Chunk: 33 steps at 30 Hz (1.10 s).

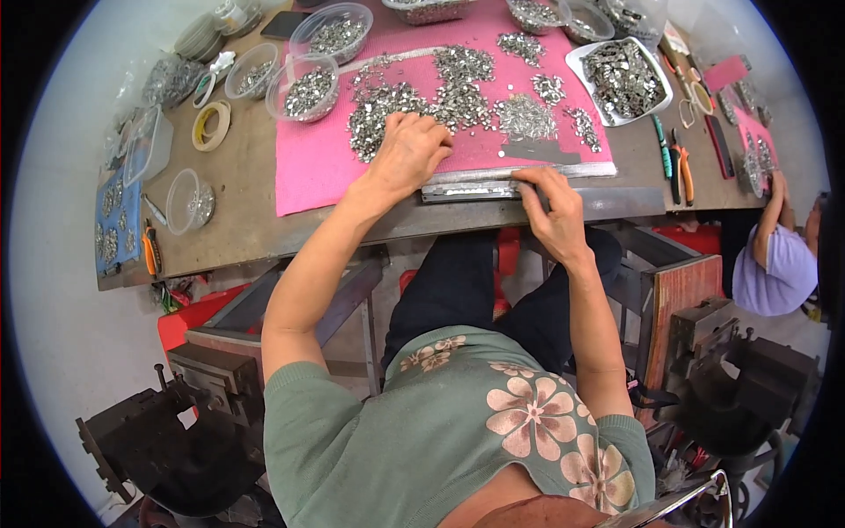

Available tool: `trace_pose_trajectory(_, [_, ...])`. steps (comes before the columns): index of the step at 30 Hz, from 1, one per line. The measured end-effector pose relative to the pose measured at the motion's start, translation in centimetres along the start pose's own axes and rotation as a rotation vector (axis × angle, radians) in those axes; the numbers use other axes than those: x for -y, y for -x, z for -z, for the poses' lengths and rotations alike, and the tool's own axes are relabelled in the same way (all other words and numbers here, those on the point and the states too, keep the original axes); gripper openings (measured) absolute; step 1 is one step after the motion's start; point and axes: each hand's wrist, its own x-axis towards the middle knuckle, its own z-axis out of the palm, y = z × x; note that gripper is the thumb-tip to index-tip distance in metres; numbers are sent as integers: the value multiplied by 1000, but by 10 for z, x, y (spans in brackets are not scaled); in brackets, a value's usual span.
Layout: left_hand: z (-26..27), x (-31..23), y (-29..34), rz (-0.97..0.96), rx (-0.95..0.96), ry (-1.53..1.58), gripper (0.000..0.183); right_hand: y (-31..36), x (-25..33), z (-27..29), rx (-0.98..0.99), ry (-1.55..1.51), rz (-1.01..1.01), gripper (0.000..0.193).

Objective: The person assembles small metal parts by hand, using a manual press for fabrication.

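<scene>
My left hand (408, 151) is over the pink mat (308, 180), its fingers curled down at the near edge of a pile of small silver metal pieces (385, 107). Whatever its fingertips pinch is hidden. My right hand (554, 211) grips the right end of a narrow metal bar (471, 191) at the table's front edge, thumb and fingers closed round it. A row of small shiny pieces seems to lie along the bar. Just beyond it are a pile of thin silver pins (526, 117) and a flat grey strip (541, 152).
Clear plastic bowls of metal parts (304, 91) stand behind left, and a white tray of parts (620, 81) back right. Orange-handled pliers (682, 167) lie right, a tape roll (211, 126) left. Another person (775, 264) sits far right. Vises (211, 387) flank me below the table.
</scene>
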Motion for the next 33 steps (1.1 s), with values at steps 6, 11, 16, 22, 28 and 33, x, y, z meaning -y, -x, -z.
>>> trace_pose_trajectory(6, [3,-7,3,79,31,85,7,-9,-24,11,-129,-37,-131,14])
trace_pose_trajectory(11, [-5,-9,-1,-30,-66,-94,6,-24,-40,10,-93,168,-81,8])
trace_pose_trajectory(16, [-3,-6,3,-8,-44,-34,5,-34,-44,7,-37,254,-55,6])
trace_pose_trajectory(22, [3,-19,0,75,-37,-1,5,-46,-39,10,77,249,-96,8])
trace_pose_trajectory(28, [7,-54,12,260,-61,362,6,-43,-40,25,117,70,-224,6])
trace_pose_trajectory(33, [-3,-76,18,282,-109,471,6,-46,-51,25,202,174,74,12])
